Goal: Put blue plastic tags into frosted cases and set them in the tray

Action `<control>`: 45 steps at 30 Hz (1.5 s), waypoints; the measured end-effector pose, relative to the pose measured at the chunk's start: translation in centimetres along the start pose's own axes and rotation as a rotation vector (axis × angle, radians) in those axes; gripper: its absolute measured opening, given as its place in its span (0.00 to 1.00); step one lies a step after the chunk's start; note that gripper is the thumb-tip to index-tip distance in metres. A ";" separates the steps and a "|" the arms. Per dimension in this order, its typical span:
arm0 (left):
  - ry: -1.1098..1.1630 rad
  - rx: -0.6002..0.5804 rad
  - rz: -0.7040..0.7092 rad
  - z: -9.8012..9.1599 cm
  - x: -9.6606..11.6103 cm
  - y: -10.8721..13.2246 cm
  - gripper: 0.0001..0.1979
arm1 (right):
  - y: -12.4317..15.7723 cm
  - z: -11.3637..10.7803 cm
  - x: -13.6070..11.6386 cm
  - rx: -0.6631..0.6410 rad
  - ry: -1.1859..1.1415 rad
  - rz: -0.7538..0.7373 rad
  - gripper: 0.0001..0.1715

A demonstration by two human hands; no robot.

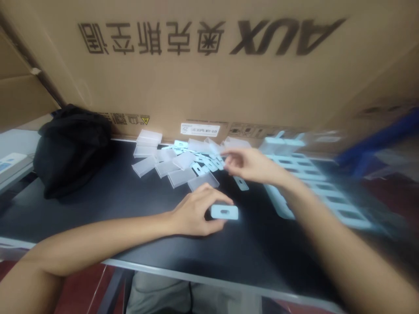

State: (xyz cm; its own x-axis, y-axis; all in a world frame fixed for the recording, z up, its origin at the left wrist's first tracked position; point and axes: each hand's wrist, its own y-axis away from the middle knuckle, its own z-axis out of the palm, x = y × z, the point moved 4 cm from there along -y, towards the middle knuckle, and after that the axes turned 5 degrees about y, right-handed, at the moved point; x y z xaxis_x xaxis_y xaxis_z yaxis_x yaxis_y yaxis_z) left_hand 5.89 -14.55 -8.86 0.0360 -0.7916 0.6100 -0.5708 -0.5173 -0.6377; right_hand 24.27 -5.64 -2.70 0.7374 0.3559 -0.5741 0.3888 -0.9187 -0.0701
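Below centre, the left hand (194,211) gripped a blue-ended piece (232,212); the right hand (249,164) hung mid-frame, its hold impossible to tell. Translucent cases (181,177) and blue plates (243,186) lay loose across the tabletop (137,209), so much seemed left.

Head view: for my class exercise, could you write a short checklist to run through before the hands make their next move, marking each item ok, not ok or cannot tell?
1. Left hand has a secure-looking grip on the blue-faced piece, between thumb and fingers: ok.
2. Piece's slotted face visible: ok.
3. Right hand holding a blue plate: cannot tell; its fingertips are blurred.
4. Clear cases neatly lined up: not ok; they lie at differing angles.
5. Black bundle apart from the cases: ok.
6. Blue tray fully visible: not ok; the right forearm crosses it.
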 end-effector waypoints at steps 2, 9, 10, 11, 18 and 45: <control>-0.004 0.004 -0.086 -0.1 -0.3 0.1 0.16 | 2.4 -0.4 0.2 0.011 -0.229 -0.017 0.17; -0.053 0.020 -0.211 -0.2 -1.1 -0.3 0.14 | 7.0 0.6 -2.2 0.120 -0.385 -0.178 0.15; -0.058 0.007 -0.232 -0.2 -1.2 -0.3 0.14 | 7.1 0.8 -2.7 0.122 -0.345 -0.225 0.13; -0.063 -0.006 -0.254 -0.1 -1.3 -0.3 0.13 | 7.2 1.0 -3.0 0.119 -0.306 -0.267 0.11; -0.128 -0.091 -0.376 0.4 -1.6 -0.4 0.11 | 7.4 1.7 -3.3 0.116 -0.165 -0.399 0.04; -0.111 0.098 -0.293 -0.4 -1.2 -0.2 0.20 | 8.1 4.5 -4.4 0.366 0.007 -0.070 0.35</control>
State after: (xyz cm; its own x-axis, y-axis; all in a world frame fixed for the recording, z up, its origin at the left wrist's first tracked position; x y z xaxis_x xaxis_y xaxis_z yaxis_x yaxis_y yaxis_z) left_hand 5.60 -13.39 -9.30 0.2799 -0.6321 0.7226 -0.4414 -0.7532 -0.4878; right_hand 21.70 -15.42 -4.39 0.7202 0.4201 -0.5522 0.2162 -0.8921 -0.3968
